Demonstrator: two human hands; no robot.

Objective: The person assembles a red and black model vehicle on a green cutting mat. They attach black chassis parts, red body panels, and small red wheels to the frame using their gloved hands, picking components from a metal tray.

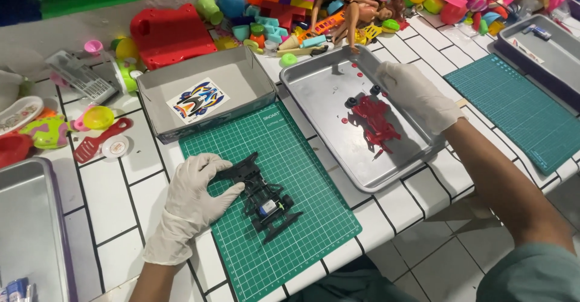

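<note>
A black toy car chassis (263,196) lies on a green cutting mat (302,235), a small motor showing in its middle. My left hand (193,196), in a white glove, grips the chassis at its left end. My right hand (417,93), also gloved, reaches into a metal tray (326,133) and rests by small black wheels (362,96) at the top of a pile of red plastic parts (377,126). Whether the fingers pinch a part is hidden by the hand.
A grey cardboard box lid (157,90) holding a sticker sheet (197,100) stands behind the mat. Colourful toys (290,12) crowd the back of the white tiled counter. A second green mat (513,108) and grey box (544,54) lie right; another metal tray (30,229) sits left.
</note>
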